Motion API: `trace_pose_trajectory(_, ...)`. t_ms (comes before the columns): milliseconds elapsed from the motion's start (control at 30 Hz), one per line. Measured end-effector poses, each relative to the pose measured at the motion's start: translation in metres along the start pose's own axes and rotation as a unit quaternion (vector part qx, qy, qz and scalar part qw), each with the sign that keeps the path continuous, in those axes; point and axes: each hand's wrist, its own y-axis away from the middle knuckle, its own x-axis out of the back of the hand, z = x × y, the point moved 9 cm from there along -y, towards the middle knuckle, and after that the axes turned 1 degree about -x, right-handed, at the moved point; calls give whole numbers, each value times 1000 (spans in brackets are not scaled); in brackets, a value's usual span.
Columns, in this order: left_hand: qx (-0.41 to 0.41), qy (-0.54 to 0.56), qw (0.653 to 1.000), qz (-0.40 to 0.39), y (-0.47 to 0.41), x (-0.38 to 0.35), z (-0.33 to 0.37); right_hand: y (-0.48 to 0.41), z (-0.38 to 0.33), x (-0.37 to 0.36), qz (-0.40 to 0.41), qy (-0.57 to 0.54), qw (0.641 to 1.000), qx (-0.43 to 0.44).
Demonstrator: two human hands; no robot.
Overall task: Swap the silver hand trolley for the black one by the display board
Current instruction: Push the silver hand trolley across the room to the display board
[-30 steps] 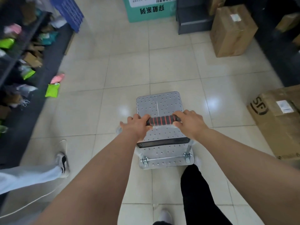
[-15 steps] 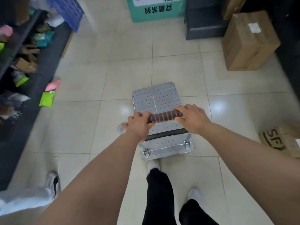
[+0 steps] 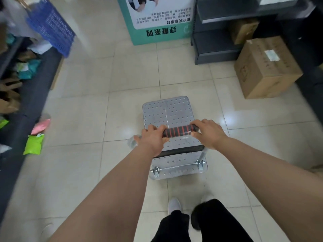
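Left hand [image 3: 152, 139] and right hand [image 3: 208, 133] grip closed around silver trolley's handle [image 3: 178, 131].

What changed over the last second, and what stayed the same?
The person pushed the silver trolley forward down the aisle: the green display board and the brown box are now nearer, and the SF-marked box on the right has dropped out of view. Nothing was let go or newly grasped. The left hand and right hand still grip the handle; the deck is still bare.
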Motion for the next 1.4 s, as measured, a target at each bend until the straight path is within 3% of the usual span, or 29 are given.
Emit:
trace_pose_trajectory(333, 35, -11, 999, 9, -149, 91, -6, -167, -6, 64, 27, -3, 999, 22)
trace_pose_trajectory(500, 56, 10, 998, 7, -229, 134, 4, -257, 3, 104, 3, -8, 999, 40)
trace_pose_trajectory(767, 40, 36, 998, 42, -343, 190, 29, -375, 18, 171, -5, -2, 999, 37)
trace_pose_trajectory(1133, 21, 45, 999, -9, -504, 281, 21, -541, 8, 235, 8, -18, 1000, -8)
trace_pose_trajectory(1400, 33, 34, 999, 10, -588, 335, 13, -639, 2, 270, 26, -15, 1000, -1)
